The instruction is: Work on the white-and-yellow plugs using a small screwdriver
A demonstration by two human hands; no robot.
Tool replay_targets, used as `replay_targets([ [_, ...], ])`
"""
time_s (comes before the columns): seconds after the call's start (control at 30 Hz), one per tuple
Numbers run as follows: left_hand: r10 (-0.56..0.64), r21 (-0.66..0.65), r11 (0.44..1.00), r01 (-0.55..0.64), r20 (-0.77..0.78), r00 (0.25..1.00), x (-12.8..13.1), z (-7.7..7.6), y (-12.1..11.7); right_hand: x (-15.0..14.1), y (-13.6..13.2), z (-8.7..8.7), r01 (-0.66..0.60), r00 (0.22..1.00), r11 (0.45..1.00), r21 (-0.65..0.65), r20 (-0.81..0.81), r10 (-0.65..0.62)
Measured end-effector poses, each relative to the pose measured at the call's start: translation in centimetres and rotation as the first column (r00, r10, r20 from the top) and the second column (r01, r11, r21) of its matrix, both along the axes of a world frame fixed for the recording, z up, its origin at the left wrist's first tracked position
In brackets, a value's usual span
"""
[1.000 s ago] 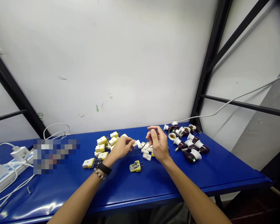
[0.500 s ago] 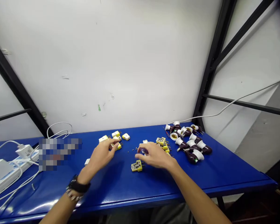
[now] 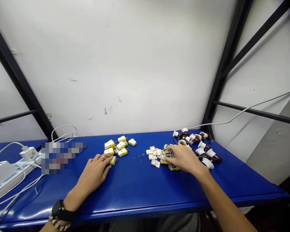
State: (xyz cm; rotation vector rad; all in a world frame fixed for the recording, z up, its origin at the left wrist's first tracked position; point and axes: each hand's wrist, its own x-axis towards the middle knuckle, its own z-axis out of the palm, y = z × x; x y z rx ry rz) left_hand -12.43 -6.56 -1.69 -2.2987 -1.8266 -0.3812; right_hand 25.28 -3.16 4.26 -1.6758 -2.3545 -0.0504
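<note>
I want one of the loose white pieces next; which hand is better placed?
The right hand, most likely: it is at the open yellow plugs, just beside the white pieces. The left hand is farther off, at a yellow-and-white plug.

I see a shiny blue table (image 3: 135, 196). On it lie white-and-yellow plugs (image 3: 121, 146), tiny screws (image 3: 143, 155), small white pieces (image 3: 155, 163), yellow pieces (image 3: 174, 168), dark lamp holders (image 3: 216, 157) and, far left, a power strip (image 3: 14, 181).
</note>
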Motion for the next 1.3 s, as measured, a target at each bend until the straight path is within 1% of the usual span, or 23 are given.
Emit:
replay_targets([
  [0.07,-0.018,-0.024,1.0,0.018,0.025,1.0,0.7,0.3,0.2,0.8,0.1,0.0,0.053,0.997,0.998,-0.038,0.054,-0.051],
  [0.13,-0.046,-0.066,0.996,0.053,0.102,0.994,1.3,0.7,0.0,0.9,0.0,-0.2,0.052,0.998,0.997,-0.05,0.044,-0.049],
  [0.23,-0.101,-0.159,0.976,0.15,0.277,0.955,2.2,1.3,-0.8,0.5,-0.3,-0.6,0.001,0.998,0.999,-0.034,-0.062,-0.003],
  [0.33,-0.148,-0.226,0.938,0.264,0.429,0.891,3.9,1.5,-1.8,0.3,-0.6,-0.5,-0.04,0.972,0.999,0.005,-0.233,0.04],
  [0.43,-0.154,-0.247,0.916,0.317,0.513,0.844,6.4,1.4,-2.8,0.0,-1.3,0.1,-0.069,0.896,0.993,0.093,-0.433,0.103],
  [0.53,-0.173,-0.232,0.906,0.353,0.56,0.811,9.4,1.0,-3.3,-1.4,-2.4,0.6,-0.122,0.785,0.974,0.191,-0.582,0.212],
  [0.6,-0.192,-0.205,0.905,0.372,0.584,0.789,11.2,0.5,-3.4,-2.8,-3.2,0.3,-0.163,0.686,0.961,0.221,-0.675,0.272],
  [0.67,-0.211,-0.173,0.909,0.379,0.594,0.776,12.6,0.0,-3.3,-4.4,-3.9,-0.6,-0.189,0.584,0.959,0.209,-0.761,0.281],
  [0.7,-0.223,-0.155,0.911,0.383,0.597,0.771,13.0,-0.3,-3.3,-5.1,-4.1,-1.2,-0.208,0.542,0.959,0.19,-0.794,0.275],
  [0.77,-0.244,-0.123,0.912,0.392,0.605,0.758,13.4,-0.9,-3.1,-6.2,-4.4,-2.5,-0.234,0.495,0.961,0.15,-0.832,0.25],
  [0.87,-0.262,-0.095,0.91,0.405,0.624,0.736,13.3,-1.4,-3.0,-6.7,-4.4,-3.8,-0.21,0.466,0.969,0.131,-0.858,0.217],
  [0.93,-0.267,-0.09,0.907,0.412,0.635,0.725,13.2,-1.5,-3.1,-6.6,-4.3,-4.1,-0.182,0.439,0.969,0.168,-0.868,0.233],
  [1.0,-0.274,-0.081,0.905,0.419,0.641,0.717,13.1,-1.5,-3.1,-6.5,-4.1,-4.0,-0.146,0.409,0.966,0.212,-0.876,0.254],
  [1.07,-0.287,-0.068,0.904,0.423,0.637,0.715,13.2,-1.4,-3.2,-6.5,-4.0,-3.6,-0.15,0.427,0.964,0.22,-0.865,0.263],
  [1.17,-0.296,-0.068,0.905,0.421,0.61,0.735,13.2,-1.1,-3.2,-6.8,-4.0,-2.9,-0.22,0.515,0.957,0.19,-0.81,0.279],
  [1.3,-0.307,-0.11,0.905,0.411,0.501,0.81,13.0,-0.3,-3.1,-7.1,-3.8,-1.9,-0.294,0.609,0.94,0.171,-0.725,0.322],
])
